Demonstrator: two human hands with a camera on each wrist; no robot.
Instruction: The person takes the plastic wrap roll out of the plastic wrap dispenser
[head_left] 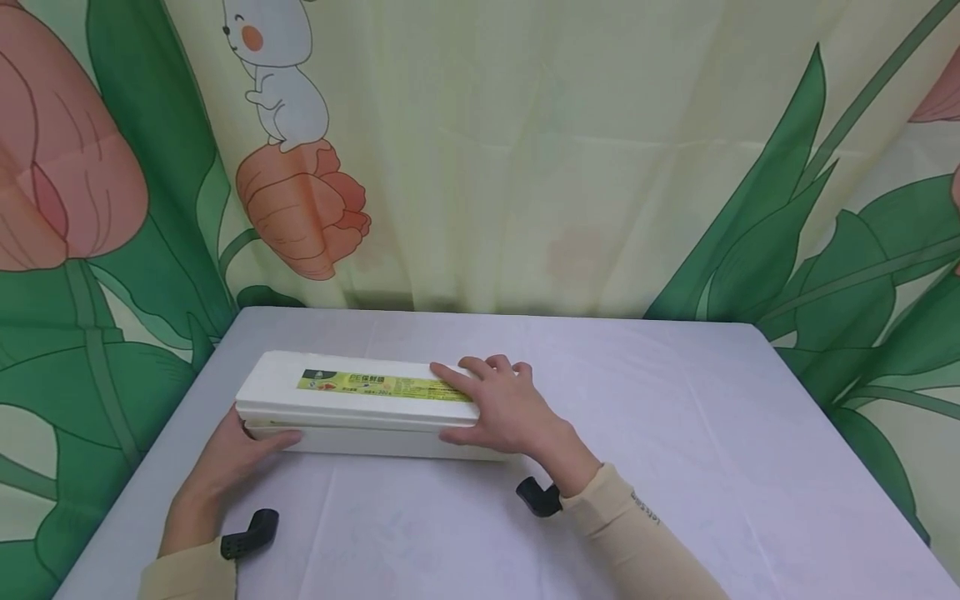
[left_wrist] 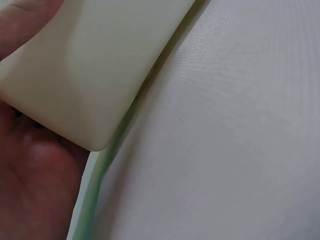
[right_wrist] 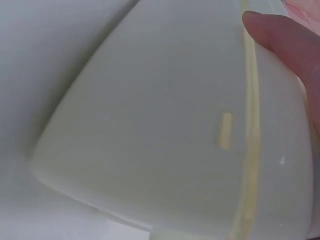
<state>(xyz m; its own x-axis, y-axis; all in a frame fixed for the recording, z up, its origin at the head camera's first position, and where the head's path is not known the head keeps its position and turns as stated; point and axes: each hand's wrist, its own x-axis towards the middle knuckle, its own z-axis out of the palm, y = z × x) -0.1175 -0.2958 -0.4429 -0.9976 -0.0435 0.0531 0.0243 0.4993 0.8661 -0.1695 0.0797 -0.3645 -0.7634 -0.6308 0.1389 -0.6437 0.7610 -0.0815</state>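
- Since the long white box [head_left: 367, 408] looks like smooth moulded plastic, it should handle as light and stiff, if slippery along its flat sides.
- It lies left of centre on the white tablecloth [head_left: 712, 417], printed label [head_left: 386, 385] facing up.
- The left hand [head_left: 228, 458] grips the box's left end, thumb along the front; its other fingers are mostly hidden, so I cannot tell whether they reach underneath.
- The right hand [head_left: 506, 408] holds the right end from above, spread wide, thumb at the front near the seam [right_wrist: 253, 110].
- Because that seam divides lid from base, gripping the base at both ends seems safest; the lid alone might pull loose.
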